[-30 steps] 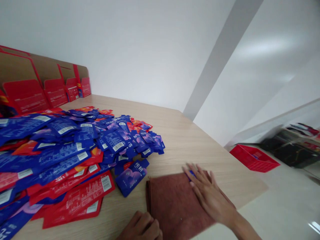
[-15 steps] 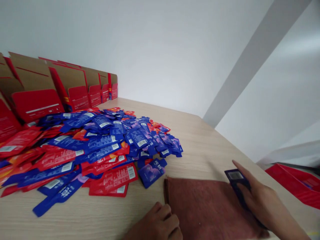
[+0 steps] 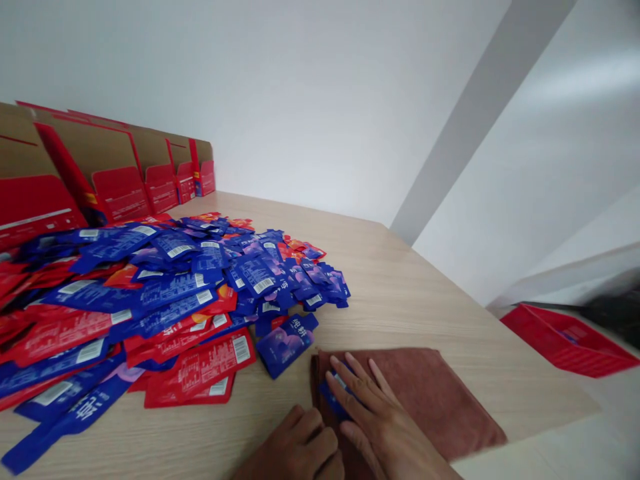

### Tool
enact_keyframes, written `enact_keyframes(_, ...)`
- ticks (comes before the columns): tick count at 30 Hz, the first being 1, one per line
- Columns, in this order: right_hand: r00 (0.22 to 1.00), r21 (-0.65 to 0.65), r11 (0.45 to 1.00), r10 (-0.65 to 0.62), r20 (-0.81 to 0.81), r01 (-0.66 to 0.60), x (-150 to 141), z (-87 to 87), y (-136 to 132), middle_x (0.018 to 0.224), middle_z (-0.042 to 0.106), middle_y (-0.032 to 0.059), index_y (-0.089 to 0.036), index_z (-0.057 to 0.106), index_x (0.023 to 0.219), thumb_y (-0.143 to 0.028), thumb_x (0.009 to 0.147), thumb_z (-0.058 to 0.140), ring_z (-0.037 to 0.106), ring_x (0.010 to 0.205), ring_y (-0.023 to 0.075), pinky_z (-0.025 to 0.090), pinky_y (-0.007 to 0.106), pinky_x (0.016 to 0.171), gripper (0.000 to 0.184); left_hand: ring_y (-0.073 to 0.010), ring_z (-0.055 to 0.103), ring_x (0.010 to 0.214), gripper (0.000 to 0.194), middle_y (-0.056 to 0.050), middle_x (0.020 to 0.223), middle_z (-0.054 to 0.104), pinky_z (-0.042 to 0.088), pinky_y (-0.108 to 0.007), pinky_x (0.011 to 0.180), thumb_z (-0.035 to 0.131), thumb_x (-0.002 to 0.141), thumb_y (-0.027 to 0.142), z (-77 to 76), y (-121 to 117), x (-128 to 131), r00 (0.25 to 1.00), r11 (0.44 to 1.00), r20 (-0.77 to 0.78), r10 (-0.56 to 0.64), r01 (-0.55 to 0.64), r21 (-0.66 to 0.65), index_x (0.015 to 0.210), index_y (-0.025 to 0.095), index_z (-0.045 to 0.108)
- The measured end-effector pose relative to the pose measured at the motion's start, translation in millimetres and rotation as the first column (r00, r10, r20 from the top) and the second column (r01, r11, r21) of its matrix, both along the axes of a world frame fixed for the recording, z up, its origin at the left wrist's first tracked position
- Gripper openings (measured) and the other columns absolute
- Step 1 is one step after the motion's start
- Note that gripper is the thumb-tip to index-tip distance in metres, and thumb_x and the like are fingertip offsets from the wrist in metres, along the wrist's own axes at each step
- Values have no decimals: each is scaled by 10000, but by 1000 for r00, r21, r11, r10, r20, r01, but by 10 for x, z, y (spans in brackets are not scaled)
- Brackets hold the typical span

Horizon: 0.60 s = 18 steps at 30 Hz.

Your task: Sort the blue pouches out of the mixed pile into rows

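Observation:
A folded reddish-brown cloth (image 3: pixel 430 400) lies on the wooden table (image 3: pixel 410 300) near its front edge. My right hand (image 3: pixel 375 413) lies flat on the cloth's left end, fingers stretched out, pressing a small blue packet (image 3: pixel 333 397) against it. My left hand (image 3: pixel 300 453) rests curled in a loose fist at the cloth's near left corner, touching its edge. What it holds, if anything, is hidden. A single blue packet (image 3: pixel 287 343) lies just beyond the cloth's left end.
A big heap of blue and red packets (image 3: pixel 150 300) covers the table's left half. Open red-and-brown cardboard boxes (image 3: pixel 115 180) line the back left. A red plastic basket (image 3: pixel 565 340) sits on the floor to the right, beyond the table's edge.
My right hand has carried the blue packet from the cloth's right end to its left end and now presses it flat. The left hand has stayed at the cloth's corner.

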State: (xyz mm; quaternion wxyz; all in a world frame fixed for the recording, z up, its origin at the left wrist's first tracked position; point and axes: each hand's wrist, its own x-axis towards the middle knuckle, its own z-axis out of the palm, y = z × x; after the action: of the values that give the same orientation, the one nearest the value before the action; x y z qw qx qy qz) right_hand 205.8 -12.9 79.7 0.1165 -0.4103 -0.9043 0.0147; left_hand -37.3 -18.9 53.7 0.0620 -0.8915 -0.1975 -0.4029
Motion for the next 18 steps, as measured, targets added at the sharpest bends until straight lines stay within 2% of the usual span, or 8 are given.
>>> enact_keyframes(3, 988, -93, 983, -157, 5, 157, 313, 64, 19, 1734, 418, 37, -397, 421, 1679, -352, 1132, 471, 361, 1627, 309, 315, 651, 1303, 550, -168, 555, 802, 86, 5, 898, 717, 420, -307, 741, 637, 1060, 163, -32, 7, -36, 998, 1000, -55, -5, 5, 6, 978, 178, 659)
enact_keyframes(5, 953, -102, 949, -302, -20, 298, 618, 71, 90, 1721, 458, 59, -373, 503, 1641, -391, 1133, 433, 399, 1611, 315, 320, 666, 1295, 514, -173, 575, 827, 77, -4, 915, 721, 437, -305, 768, 634, 1070, 192, -67, 4, -52, 995, 1000, -96, 0, 1, 12, 998, 190, 661)
enact_keyframes(8, 844, -28, 851, -525, -108, 525, 1073, 40, 281, 1646, 561, 140, -276, 648, 1539, -480, 1077, 475, 526, 1527, 358, 396, 623, 1266, 533, -177, 578, 839, 66, -15, 918, 714, 446, -308, 773, 632, 1071, 206, -114, -6, -52, 991, 1000, -132, 9, -8, 11, 1015, 190, 663)
enact_keyframes(10, 746, -18, 760, -643, -174, 650, 1266, 55, 431, 1528, 647, 217, -177, 631, 1541, -544, 1010, 535, 624, 1422, 384, 466, 575, 1220, 652, -179, 576, 835, 66, -12, 900, 702, 439, -312, 770, 653, 1062, 216, -114, -9, -39, 990, 1000, -138, 25, -23, 18, 1004, 186, 661)
enact_keyframes(12, 641, -86, 665, -740, -202, 742, 1344, 128, 575, 1397, 712, 262, -63, 522, 1599, -591, 919, 617, 690, 1322, 397, 525, 525, 1156, 866, -180, 577, 834, 97, -5, 890, 692, 428, -317, 769, 698, 1041, 233, -83, -7, -24, 990, 999, -137, 38, -33, 34, 973, 183, 652)
enact_keyframes(14, 562, -202, 587, -809, -174, 784, 1347, 246, 708, 1295, 757, 263, 7, 430, 1628, -590, 825, 704, 742, 1223, 397, 569, 480, 1079, 1037, -179, 573, 828, 155, 6, 888, 685, 418, -325, 762, 755, 1008, 255, -34, 2, -14, 990, 998, -133, 39, -33, 50, 939, 181, 637)
enact_keyframes(16, 527, -275, 543, -839, -136, 793, 1325, 380, 834, 1220, 789, 246, 7, 457, 1607, -534, 759, 763, 777, 1130, 391, 593, 453, 1001, 1051, -173, 553, 799, 211, 21, 866, 670, 408, -330, 738, 796, 978, 264, 10, 12, -8, 993, 997, -111, 45, -37, 73, 899, 183, 617)
enact_keyframes(18, 533, -279, 547, -836, -130, 789, 1291, 511, 960, 1156, 813, 226, -34, 566, 1536, -455, 738, 778, 792, 1065, 388, 597, 447, 948, 926, -165, 540, 772, 232, 36, 832, 652, 395, -330, 707, 807, 969, 250, 30, 21, -4, 994, 996, -92, 51, -43, 82, 877, 190, 604)
